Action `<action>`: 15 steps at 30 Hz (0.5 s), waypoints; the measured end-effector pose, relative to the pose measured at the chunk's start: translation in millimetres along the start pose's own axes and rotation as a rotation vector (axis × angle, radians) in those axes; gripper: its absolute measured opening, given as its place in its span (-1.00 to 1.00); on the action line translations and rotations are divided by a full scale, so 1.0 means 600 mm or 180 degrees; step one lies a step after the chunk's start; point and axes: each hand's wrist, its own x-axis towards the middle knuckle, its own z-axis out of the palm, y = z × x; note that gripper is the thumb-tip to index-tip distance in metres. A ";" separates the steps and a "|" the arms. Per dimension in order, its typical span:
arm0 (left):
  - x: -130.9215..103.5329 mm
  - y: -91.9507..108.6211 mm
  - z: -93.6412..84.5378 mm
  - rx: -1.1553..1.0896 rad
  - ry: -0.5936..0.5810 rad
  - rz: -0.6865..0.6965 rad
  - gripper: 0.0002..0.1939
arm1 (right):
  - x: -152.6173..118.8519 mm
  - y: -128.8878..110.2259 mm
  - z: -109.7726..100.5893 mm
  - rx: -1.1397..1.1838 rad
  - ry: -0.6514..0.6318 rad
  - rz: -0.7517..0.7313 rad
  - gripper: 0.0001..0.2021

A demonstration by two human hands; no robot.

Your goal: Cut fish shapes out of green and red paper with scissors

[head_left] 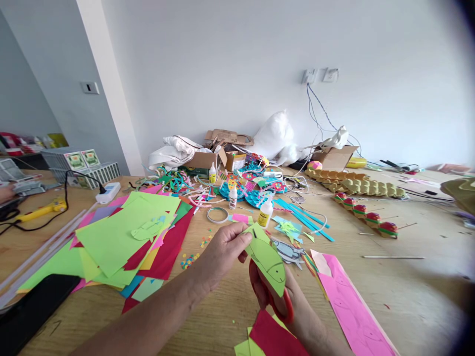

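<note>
The left hand (pixel 230 242) is pinched closed on the green fish-drawn paper (pixel 264 254); red-handled scissors (pixel 288 305) are gripped by the curled right hand (pixel 300 302) beneath it. If the paper is twisted, its fish could be miscut.

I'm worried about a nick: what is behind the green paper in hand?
Behind the green paper, the red scissors handles and part of the right hand show. The paper hides some of that hand and most or all of the blades.
</note>
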 end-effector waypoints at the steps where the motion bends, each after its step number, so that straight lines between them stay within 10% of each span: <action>1: 0.000 -0.001 0.000 0.0015 -0.0028 0.0004 -0.80 | -0.001 -0.004 -0.002 -0.0004 -0.0018 -0.0002 -0.69; 15: 0.001 0.004 -0.001 -0.0015 -0.0107 -0.0067 -0.80 | -0.008 -0.011 -0.003 -0.0020 0.0039 0.0067 -0.77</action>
